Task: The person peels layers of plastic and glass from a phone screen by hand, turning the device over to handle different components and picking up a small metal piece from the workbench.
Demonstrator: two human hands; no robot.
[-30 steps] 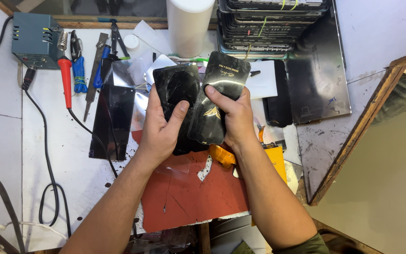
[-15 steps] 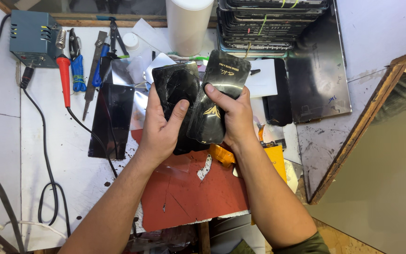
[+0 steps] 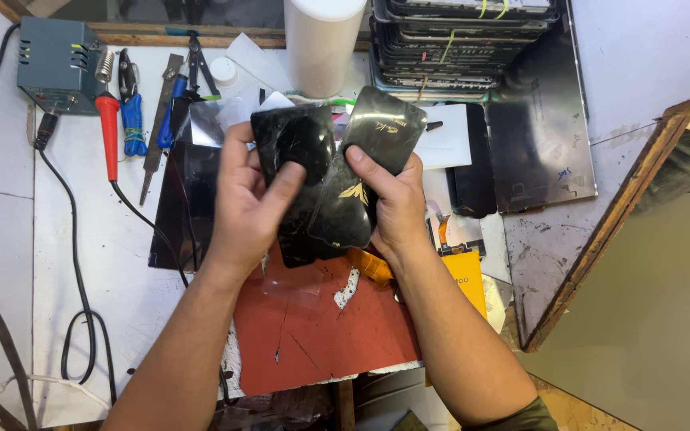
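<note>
Single view only, from a camera worn on the head. It looked steeply down, nearly straight, onto the white tabletop [image 3: 81, 263], facing away from the body so that both forearms entered from the bottom edge. It sat close: the hands filled the centre of the frame. The far edge of the view reached a grey box-shaped soldering station [image 3: 57, 56] at upper left; a wooden-framed panel [image 3: 600, 239] cut the right side.

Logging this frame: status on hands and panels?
Left hand grips black phone panel. Right hand grips dark sleeve. Both held above red mat.
</note>
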